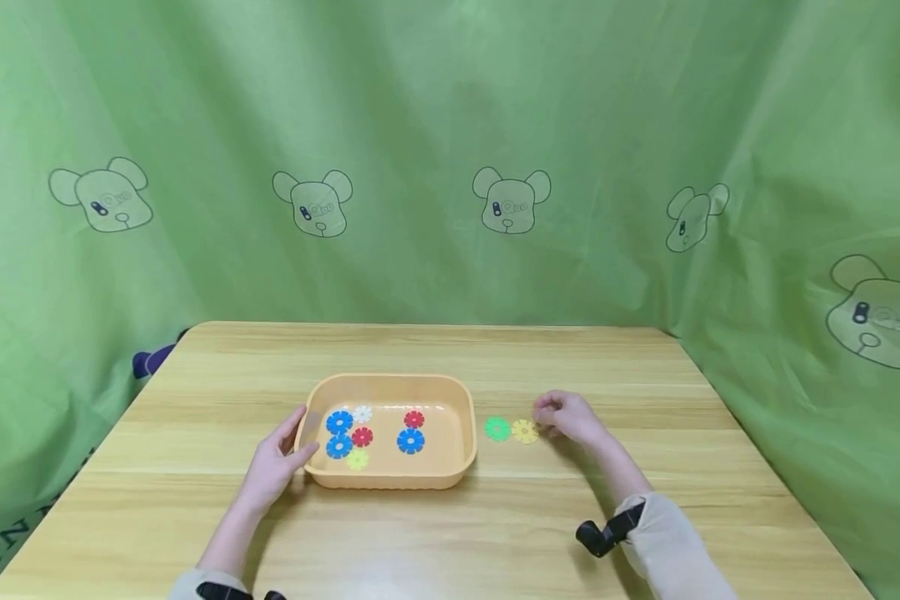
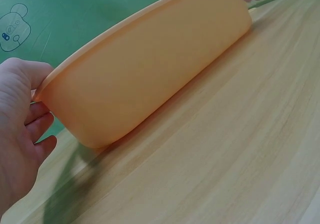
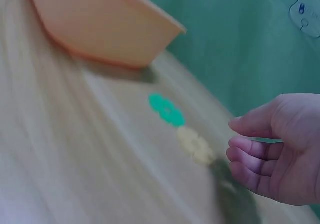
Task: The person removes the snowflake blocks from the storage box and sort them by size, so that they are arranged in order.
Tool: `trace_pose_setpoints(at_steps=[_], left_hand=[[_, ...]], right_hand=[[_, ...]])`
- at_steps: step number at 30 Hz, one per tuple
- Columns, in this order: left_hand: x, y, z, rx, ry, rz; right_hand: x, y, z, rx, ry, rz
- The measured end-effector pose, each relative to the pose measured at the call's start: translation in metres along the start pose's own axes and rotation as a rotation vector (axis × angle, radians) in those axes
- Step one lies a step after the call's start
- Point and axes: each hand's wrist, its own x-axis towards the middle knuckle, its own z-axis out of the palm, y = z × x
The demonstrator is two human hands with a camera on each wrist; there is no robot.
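Observation:
An orange plastic basin [image 1: 382, 482] stands on the table, with several flower-shaped plastic discs in blue, red, white and yellow inside. My left hand [image 1: 268, 467] grips the basin's left end, thumb over the rim and fingers along the outer wall. On the table right of the basin lie a green flower disc [image 1: 497, 429] and a pale yellow flower disc [image 1: 524, 431], side by side. Close to the yellow disc's right edge is my right hand [image 1: 570, 417]. In the right wrist view its fingers [image 3: 245, 169] are loosely bent, with nothing between them and the thumb.
The wooden table [image 1: 570, 350] has rounded far corners. A green curtain [image 1: 420, 275] printed with bear heads hangs behind it and along both sides. Something purple [image 1: 150, 362] shows past the table's left edge. A black strap [image 1: 622, 527] wraps the right sleeve.

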Motion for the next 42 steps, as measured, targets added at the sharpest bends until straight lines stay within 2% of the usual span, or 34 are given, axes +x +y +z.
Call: trace_pose_setpoints(at_steps=[9,15,21,35,39,42], left_hand=[[-0.001,0.000,-0.001,-0.004,0.007,-0.006],[0.000,-0.003,-0.001,0.009,0.007,-0.016],[0.001,-0.003,-0.002,0.007,0.001,-0.018],[0.000,-0.004,-0.003,0.010,0.007,-0.015],[0.000,-0.003,-0.002,0.007,0.005,-0.012],[-0.001,-0.002,-0.002,0.007,0.006,-0.008]], right_hand=[[0.001,-0.037,0.000,0.047,-0.010,-0.052],[-0.001,-0.062,0.011,0.092,-0.049,-0.062],[0.004,-0.084,0.026,0.105,-0.086,-0.108],[0.022,-0.142,0.084,0.120,-0.171,-0.158],[0.028,-0.146,0.102,0.089,-0.200,-0.167],[0.035,-0.138,0.117,0.063,-0.223,-0.152]])
